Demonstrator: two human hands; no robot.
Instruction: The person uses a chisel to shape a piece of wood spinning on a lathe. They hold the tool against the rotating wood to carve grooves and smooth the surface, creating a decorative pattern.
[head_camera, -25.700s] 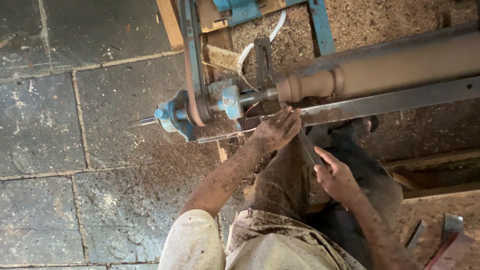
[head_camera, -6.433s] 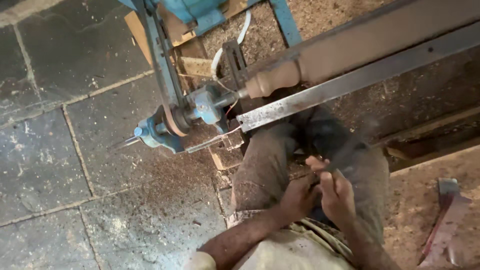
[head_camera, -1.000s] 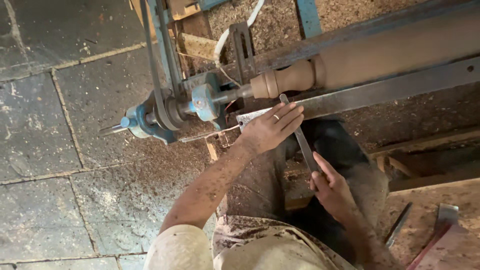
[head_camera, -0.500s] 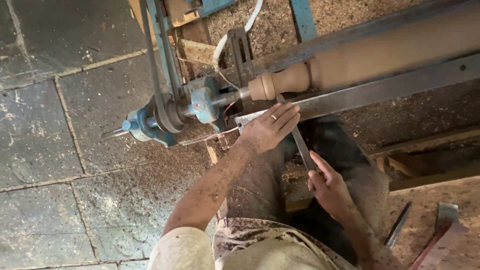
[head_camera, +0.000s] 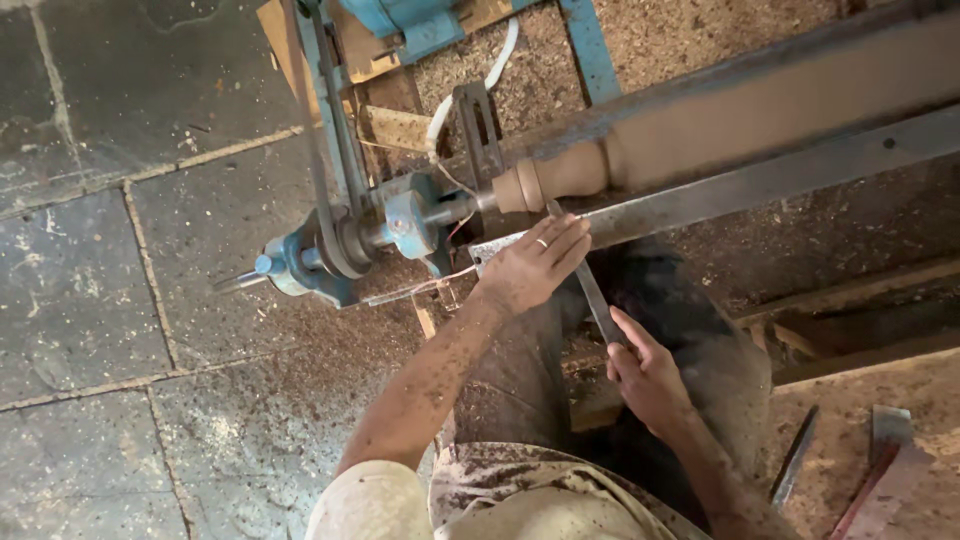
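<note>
Chisel (head_camera: 597, 297): slim steel bar, stiff, likely hard and slick; tip at the spindle (head_camera: 560, 177). Right hand (head_camera: 648, 375) grips its near end; left hand (head_camera: 530, 265), fingers flat, presses the blade onto the rest (head_camera: 760, 180).

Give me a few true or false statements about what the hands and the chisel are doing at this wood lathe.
1. The left hand rests on the metal tool rest. True.
2. The right hand grips the chisel at its lower end. True.
3. The chisel tip points at the blue pulley. False: it meets the turned wood piece.
4. The floor on the left is wooden planks. False: it is stone slabs.
</note>
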